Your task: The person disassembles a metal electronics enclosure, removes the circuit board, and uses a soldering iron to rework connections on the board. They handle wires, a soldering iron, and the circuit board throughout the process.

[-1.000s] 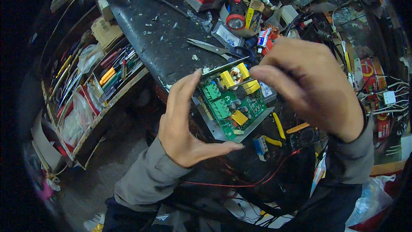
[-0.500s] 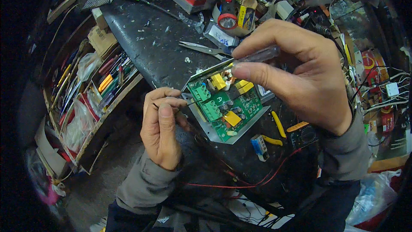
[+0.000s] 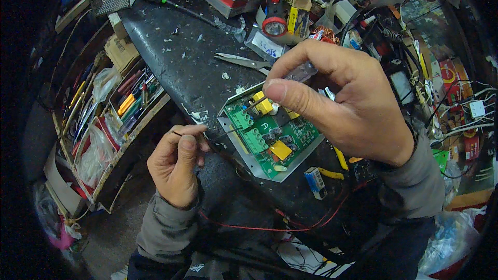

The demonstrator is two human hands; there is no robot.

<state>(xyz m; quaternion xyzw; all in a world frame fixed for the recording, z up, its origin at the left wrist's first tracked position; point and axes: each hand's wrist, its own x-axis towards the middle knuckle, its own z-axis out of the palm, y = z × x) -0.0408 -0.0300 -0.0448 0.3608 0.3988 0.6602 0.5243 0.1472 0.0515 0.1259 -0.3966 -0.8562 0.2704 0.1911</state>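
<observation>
Green circuit board (image 3: 299, 137), fixed to a bent metal plate (image 3: 225, 124), lies aslant near the near left edge of the dark tabletop (image 3: 171, 46), between the two hands. Two green terminal blocks (image 3: 254, 142) line its left side, and a yellow block-shaped component (image 3: 280, 150) stands near its near corner. The left grip (image 3: 179, 163) is closed, thumb and fingers pinching a thin dark wire (image 3: 226, 135) that runs right to the terminal blocks; whether its end sits inside one, I cannot tell. The right grip (image 3: 342, 98) is closed around the clear handle of a screwdriver (image 3: 304, 71), whose shaft slants left and down over the farther terminal block; whether the tip touches a screw is too small to tell.

Beyond the board lie open-bladed scissors (image 3: 241, 61), and farther off a red-and-black flashlight (image 3: 274, 21) beside a yellow box (image 3: 298, 18). On the near side, a small blue-and-white box (image 3: 314, 183) rests just left of a yellow handle (image 3: 330, 174). At the left, a wooden drawer (image 3: 130, 141) holds hand tools and plastic bags
</observation>
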